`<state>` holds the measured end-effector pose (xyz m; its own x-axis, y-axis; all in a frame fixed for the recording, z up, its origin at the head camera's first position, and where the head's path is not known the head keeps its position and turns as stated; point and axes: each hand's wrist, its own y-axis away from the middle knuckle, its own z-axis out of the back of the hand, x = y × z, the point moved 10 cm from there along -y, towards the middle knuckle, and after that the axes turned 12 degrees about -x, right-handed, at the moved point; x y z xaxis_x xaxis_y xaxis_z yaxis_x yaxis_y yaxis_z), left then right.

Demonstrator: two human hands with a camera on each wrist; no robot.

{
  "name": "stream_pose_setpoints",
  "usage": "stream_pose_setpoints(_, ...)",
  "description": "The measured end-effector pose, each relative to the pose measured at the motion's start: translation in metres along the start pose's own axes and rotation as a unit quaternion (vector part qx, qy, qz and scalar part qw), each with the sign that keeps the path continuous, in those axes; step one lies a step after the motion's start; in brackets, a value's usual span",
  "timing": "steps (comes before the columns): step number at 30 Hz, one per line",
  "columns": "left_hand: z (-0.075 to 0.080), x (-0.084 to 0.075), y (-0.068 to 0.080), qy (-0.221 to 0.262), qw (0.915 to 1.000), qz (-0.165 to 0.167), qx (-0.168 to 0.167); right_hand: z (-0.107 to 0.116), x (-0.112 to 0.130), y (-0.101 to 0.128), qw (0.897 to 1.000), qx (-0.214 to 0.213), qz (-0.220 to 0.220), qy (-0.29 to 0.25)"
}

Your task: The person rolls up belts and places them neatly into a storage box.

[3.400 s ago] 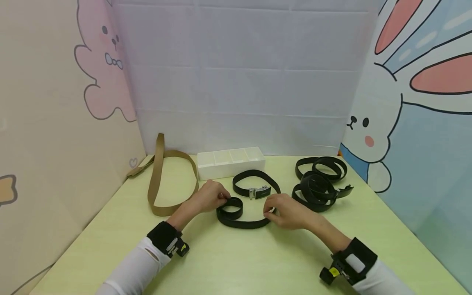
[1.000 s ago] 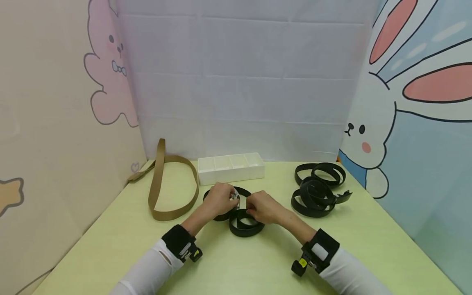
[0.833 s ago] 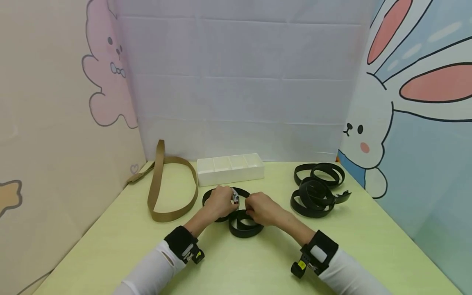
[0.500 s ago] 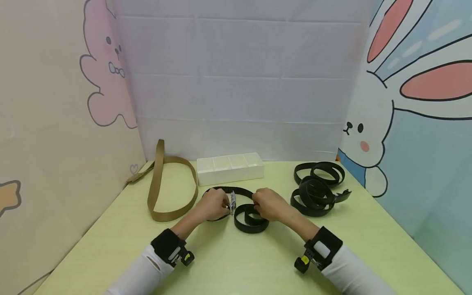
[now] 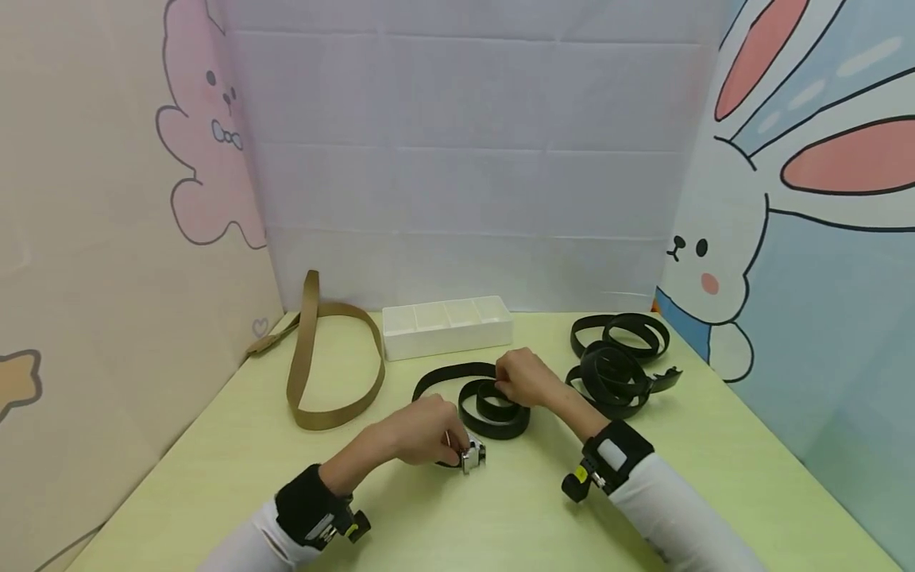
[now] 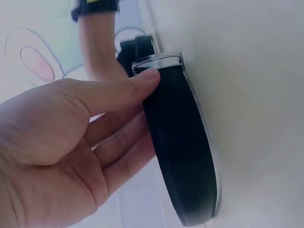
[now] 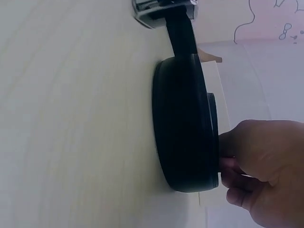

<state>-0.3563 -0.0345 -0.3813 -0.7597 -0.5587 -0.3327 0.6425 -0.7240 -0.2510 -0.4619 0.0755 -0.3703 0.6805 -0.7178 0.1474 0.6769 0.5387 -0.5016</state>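
A black belt stands on edge at the table's middle, partly wound into a coil, its outer strap curving round to the left. Near its silver buckle, my left hand pinches the strap between thumb and fingers. The left wrist view shows the thumb lying right by the buckle's metal edge. My right hand grips the coil at its back right. In the right wrist view its bent fingers meet the upper rim of the coil; their tips are hidden behind it.
A tan belt lies in a big loop at the left. Behind the hands stands a white box with compartments. More coiled black belts sit at the right. Printed walls border the table's sides and a white sheet its back.
The coil sat at the belt's left end earlier, with the buckle behind it; now it is at the right. Lately my left hand has drawn the buckle toward me; my right hand stays at the coil.
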Motion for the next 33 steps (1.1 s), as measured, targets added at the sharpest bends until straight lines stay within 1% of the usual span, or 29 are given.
stream_pose_setpoints(2, -0.011, -0.013, -0.006, -0.004, 0.9996, -0.026, 0.013, -0.002, -0.003, -0.003, 1.0, -0.002, -0.007, -0.021)
stream_pose_setpoints(5, -0.025, -0.028, -0.014, 0.005, 0.9982, -0.055, 0.024, -0.004, -0.006, -0.005, 0.999, 0.0, -0.021, -0.045)
stream_pose_setpoints(7, -0.031, -0.035, -0.018, 0.01, 0.9972, -0.069, 0.027, -0.005, -0.006, -0.006, 0.998, -0.001, -0.023, -0.053)
stream_pose_setpoints(9, -0.033, -0.038, -0.02, 0.018, 0.9966, -0.074, 0.029, -0.004, -0.006, -0.006, 0.998, -0.002, -0.024, -0.058)
stream_pose_setpoints(12, -0.028, -0.035, -0.022, 0.036, 0.9964, -0.073, 0.025, -0.003, -0.005, -0.006, 0.998, -0.006, -0.023, -0.066)
stream_pose_setpoints(14, -0.019, -0.029, -0.025, 0.048, 0.9962, -0.072, 0.006, -0.003, -0.005, -0.005, 0.997, -0.007, -0.025, -0.07)
stream_pose_setpoints(15, -0.013, -0.024, -0.027, 0.052, 0.9961, -0.071, -0.01, -0.003, -0.005, -0.005, 0.997, -0.008, -0.025, -0.074)
stream_pose_setpoints(18, 0.008, -0.004, -0.036, 0.034, 0.9942, -0.062, -0.081, -0.004, -0.004, -0.004, 0.996, -0.007, -0.022, -0.091)
stream_pose_setpoints(21, 0.024, 0.022, -0.044, -0.004, 0.9886, -0.041, -0.145, -0.007, -0.001, -0.005, 0.994, 0.002, -0.018, -0.112)
stream_pose_setpoints(23, 0.029, 0.04, -0.048, -0.029, 0.9854, -0.021, -0.166, -0.01, 0.0, -0.005, 0.992, 0.01, -0.021, -0.12)
stream_pose_setpoints(25, 0.03, 0.06, -0.054, -0.047, 0.9828, -0.006, -0.178, -0.013, 0.0, -0.005, 0.992, 0.016, -0.025, -0.122)
stream_pose_setpoints(27, 0.031, 0.074, -0.058, -0.082, 0.9789, 0.002, -0.187, -0.013, 0.0, -0.005, 0.992, 0.017, -0.028, -0.119)
stream_pose_setpoints(29, 0.015, 0.114, -0.069, -0.089, 0.9773, -0.003, -0.192, -0.013, 0.0, -0.005, 0.993, 0.018, -0.028, -0.115)
stream_pose_setpoints(32, -0.01, 0.169, -0.086, -0.091, 0.9766, 0.009, -0.195, -0.012, 0.001, -0.006, 0.994, 0.017, -0.024, -0.11)
stream_pose_setpoints(33, -0.02, 0.19, -0.093, -0.079, 0.978, 0.013, -0.193, -0.012, 0.002, -0.006, 0.994, 0.018, -0.023, -0.11)
